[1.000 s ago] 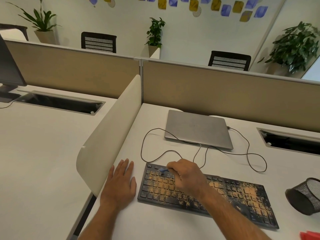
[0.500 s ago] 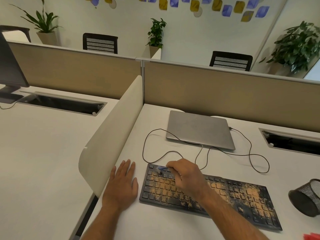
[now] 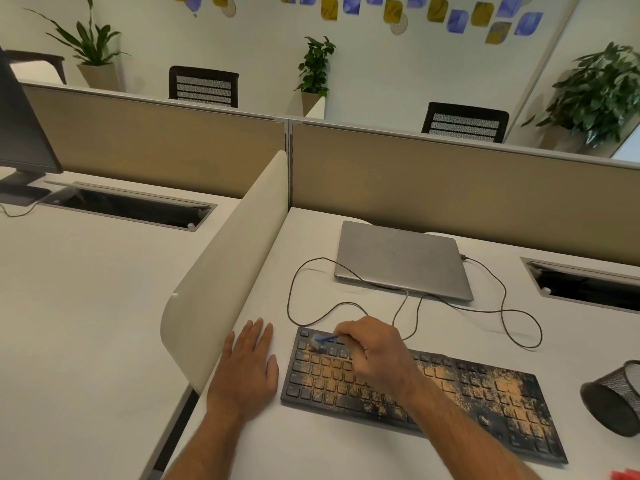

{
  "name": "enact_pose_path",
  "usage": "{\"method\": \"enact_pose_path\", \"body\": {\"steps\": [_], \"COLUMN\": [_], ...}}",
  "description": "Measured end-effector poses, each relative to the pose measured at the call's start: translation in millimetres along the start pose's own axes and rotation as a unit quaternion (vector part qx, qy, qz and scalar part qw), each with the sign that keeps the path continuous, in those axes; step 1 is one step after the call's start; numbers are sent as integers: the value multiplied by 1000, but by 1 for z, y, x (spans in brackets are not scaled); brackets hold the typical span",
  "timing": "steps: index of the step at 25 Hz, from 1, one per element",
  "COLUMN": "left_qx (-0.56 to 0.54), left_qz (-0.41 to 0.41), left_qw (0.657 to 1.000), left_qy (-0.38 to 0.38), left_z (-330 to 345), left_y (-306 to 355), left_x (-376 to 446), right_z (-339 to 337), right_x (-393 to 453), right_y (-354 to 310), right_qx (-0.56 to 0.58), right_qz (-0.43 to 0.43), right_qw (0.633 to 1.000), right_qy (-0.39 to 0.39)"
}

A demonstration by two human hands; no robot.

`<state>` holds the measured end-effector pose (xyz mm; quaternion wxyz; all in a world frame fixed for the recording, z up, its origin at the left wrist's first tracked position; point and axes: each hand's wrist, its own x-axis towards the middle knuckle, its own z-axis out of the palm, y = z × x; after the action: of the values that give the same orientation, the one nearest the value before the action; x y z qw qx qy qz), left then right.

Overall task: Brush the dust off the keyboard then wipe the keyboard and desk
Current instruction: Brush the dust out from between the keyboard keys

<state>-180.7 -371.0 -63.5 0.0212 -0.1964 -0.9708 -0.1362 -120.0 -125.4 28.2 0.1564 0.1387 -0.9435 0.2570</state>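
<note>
A black keyboard (image 3: 485,403) lies on the white desk (image 3: 311,445), covered with orange-brown dust over most keys. My right hand (image 3: 377,351) is over the keyboard's upper left part and grips a small blue-handled brush (image 3: 323,340), whose dark bristles touch the keys near the top left corner. Most of the handle is hidden in my fist. My left hand (image 3: 247,368) lies flat on the desk, fingers straight, just left of the keyboard.
A closed grey laptop (image 3: 401,258) sits behind the keyboard, with a thin cable (image 3: 505,306) looping across the desk. A black mesh cup (image 3: 616,400) lies on its side at the right. A white divider (image 3: 221,278) borders the left; something red (image 3: 627,475) shows at the bottom right.
My right hand and the brush have stayed in the keyboard's top left area with only a slight shift. My left hand has not moved. The camera has tilted a little.
</note>
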Motion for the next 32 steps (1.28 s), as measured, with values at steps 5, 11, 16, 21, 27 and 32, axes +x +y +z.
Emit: {"method": "enact_pose_path", "body": {"steps": [5, 11, 16, 21, 27, 32], "left_qx": [9, 10, 11, 6, 15, 21], "left_qz": [0, 0, -1, -5, -4, -3], "left_qw": [1000, 1000, 1000, 1000, 1000, 1000], "left_qy": [-12, -7, -13, -13, -18, -20], "left_z": [-2, -2, -1, -2, -6, -6], "left_y": [1, 3, 1, 1, 4, 4], "left_x": [0, 0, 0, 0, -1, 0], "right_z": [-1, 1, -4, -6, -5, -3], "right_x": [-1, -2, -5, -4, -6, 2], "right_y": [-2, -1, 0, 2, -2, -8], "right_qx": [-4, -12, 20, 171, 88, 251], "right_qz": [-8, 10, 24, 160, 171, 289], "right_qw": [1000, 1000, 999, 970, 981, 923], "right_qy": [-20, -13, -34, 65, -34, 42]}}
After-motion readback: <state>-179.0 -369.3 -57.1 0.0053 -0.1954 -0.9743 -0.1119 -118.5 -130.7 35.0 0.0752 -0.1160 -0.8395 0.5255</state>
